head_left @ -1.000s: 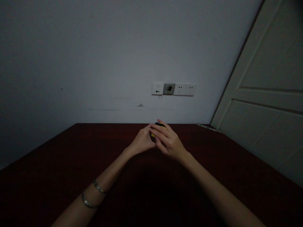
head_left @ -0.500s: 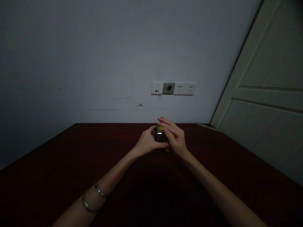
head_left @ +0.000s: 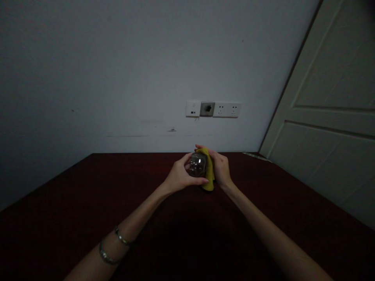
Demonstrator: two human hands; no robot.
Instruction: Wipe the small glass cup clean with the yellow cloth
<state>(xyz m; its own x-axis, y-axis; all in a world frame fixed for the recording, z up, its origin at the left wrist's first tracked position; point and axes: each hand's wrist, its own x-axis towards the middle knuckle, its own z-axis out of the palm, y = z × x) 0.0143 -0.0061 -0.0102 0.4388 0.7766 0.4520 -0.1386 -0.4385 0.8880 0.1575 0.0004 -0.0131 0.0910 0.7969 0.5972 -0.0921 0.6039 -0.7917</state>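
Note:
In the middle of the head view, my left hand (head_left: 179,175) is wrapped round a clear, rounded glass container (head_left: 197,165) with bright reflections on its side. Its exact kind is hard to tell in the dim light. My right hand (head_left: 222,169) is closed on a yellow cloth (head_left: 210,175), pressed against the glass container's right side. The cloth hangs down below the fingers, and part of it is hidden by the right hand. Both hands are above the dark red table.
The dark red table (head_left: 117,195) reaches to a pale wall (head_left: 131,70). Sockets and switches (head_left: 213,109) are set in the wall. A white panelled door (head_left: 331,117) stands at the right, and a thin flat strip (head_left: 257,157) lies on the table's far right edge.
My right hand has shifted from over the top of the glass container to its right side. More of the yellow cloth and of the glass now shows. My left hand keeps its hold.

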